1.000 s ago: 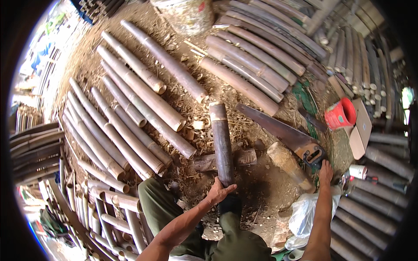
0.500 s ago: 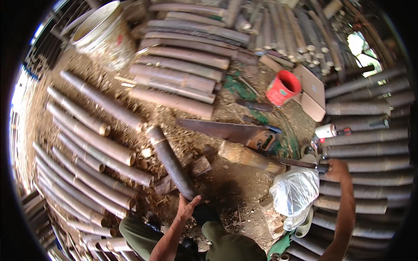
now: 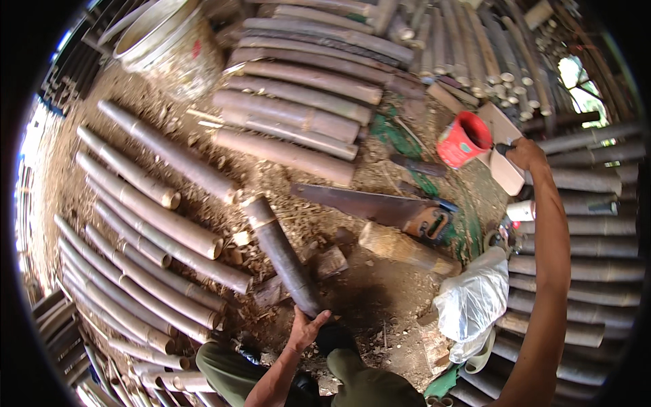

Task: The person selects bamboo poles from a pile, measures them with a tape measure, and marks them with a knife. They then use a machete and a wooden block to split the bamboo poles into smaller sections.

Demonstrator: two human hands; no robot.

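Moved since half a second ago: right hand [image 3: 525,154], from just right of the plastic bag [image 3: 473,298] out to the red bucket [image 3: 454,150] at far right, forearm stretched. Fingers there closed round a dark handle [image 3: 502,148]; blade out of sight, can't tell whether inside the bucket. Left hand [image 3: 306,330] unmoved on the dark bamboo length [image 3: 283,254], fingers and thumb wrapped around its near end. Bamboo at centre, slanting from near right to far left, crossing over a wooden block [image 3: 332,263], left of the handsaw [image 3: 366,203]. Handling, by judgement: stiff, no bend; probably hollow, so lighter than expected for its girth; smooth dark skin likely to slip or roll if held loosely; perhaps prone to splitting at the cut ends. Best hold: near end, full wrap, or mid-length for balance. Pale far end possibly rough-edged.
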